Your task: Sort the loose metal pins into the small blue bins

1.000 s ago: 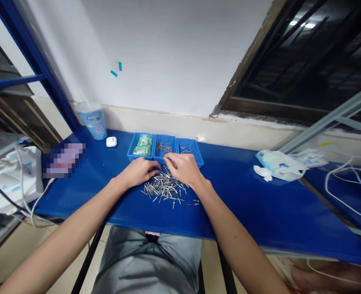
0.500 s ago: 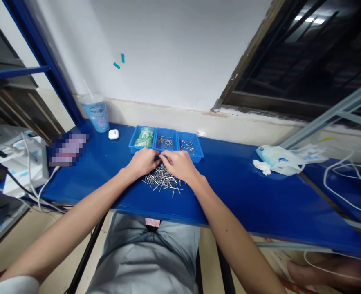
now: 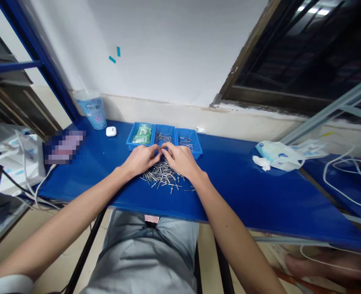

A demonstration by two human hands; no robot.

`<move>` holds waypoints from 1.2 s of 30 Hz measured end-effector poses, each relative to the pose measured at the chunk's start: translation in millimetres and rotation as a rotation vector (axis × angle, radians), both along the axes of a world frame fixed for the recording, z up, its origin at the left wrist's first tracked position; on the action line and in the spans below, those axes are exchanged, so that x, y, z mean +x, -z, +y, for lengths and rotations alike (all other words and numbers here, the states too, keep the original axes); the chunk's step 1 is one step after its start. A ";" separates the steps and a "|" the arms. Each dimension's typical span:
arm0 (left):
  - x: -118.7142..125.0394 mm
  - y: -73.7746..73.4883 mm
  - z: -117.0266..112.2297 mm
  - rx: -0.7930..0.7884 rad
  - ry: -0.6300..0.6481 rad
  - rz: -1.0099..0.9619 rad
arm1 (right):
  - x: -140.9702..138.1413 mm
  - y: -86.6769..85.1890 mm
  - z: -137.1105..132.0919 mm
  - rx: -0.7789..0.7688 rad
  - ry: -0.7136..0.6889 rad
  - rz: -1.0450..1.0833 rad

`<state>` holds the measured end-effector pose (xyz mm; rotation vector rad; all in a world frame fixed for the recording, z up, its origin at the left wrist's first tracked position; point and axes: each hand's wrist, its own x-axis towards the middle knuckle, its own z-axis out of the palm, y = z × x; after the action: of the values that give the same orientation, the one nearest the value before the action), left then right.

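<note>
**A:** Where do the pins lie from your hands?

**B:** The pile of metal pins (image 3: 163,179) is on the blue worktop (image 3: 244,183), under both hands and spreading toward me. My left hand (image 3: 141,159) rests at the pile's far left edge and my right hand (image 3: 180,160) at its far right edge. Neither is clearly the nearer one.

**A:** Which way do they run?

**B:** Every way. They cross one another, so the heap has no common long axis.

**A:** And your grip?

**B:** Both grips are curled almost closed. The fingertips of the two hands nearly meet over the far edge of the pile. I cannot tell whether either grip has a pin pinched in it, because the pins are too small and my fingers cover that spot.

**A:** What is just past your fingertips?

**B:** Three blue trays stand side by side against each other. The middle tray (image 3: 164,127) is straight ahead with a few pins in it. The left tray (image 3: 130,139) holds green packets (image 3: 142,134). The right tray (image 3: 189,131) also has some pins.
</note>
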<state>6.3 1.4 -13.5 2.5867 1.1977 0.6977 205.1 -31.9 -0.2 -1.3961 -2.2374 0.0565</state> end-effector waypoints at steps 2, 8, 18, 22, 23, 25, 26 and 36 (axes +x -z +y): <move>-1.1 -2.2 -0.2 -0.011 0.023 -0.048 | 0.5 -0.7 0.0 -0.005 0.009 -0.005; -4.3 -6.1 -0.9 -0.016 0.062 -0.156 | 1.3 -0.6 1.3 -0.031 -0.014 -0.012; -6.8 -4.7 2.2 0.010 0.084 -0.153 | 1.8 3.8 2.9 0.023 -0.093 0.131; -7.1 -5.8 2.0 -0.007 0.103 -0.119 | 2.2 6.4 3.7 0.010 -0.099 0.127; -7.0 -6.3 1.7 -0.016 0.101 -0.110 | 2.4 6.7 3.8 0.007 -0.099 0.124; -6.7 -7.3 1.2 -0.030 0.096 -0.093 | 2.6 7.0 3.7 0.008 -0.100 0.120; -6.6 -7.6 1.0 -0.033 0.097 -0.085 | 2.6 7.1 3.6 0.013 -0.101 0.121; -7.2 -6.4 2.2 -0.026 0.120 -0.071 | 2.7 7.8 4.2 0.025 -0.094 0.120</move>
<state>-1.0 3.6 -7.1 2.5644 1.0154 0.7363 207.8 -27.7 -8.0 -1.2402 -2.1954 0.1403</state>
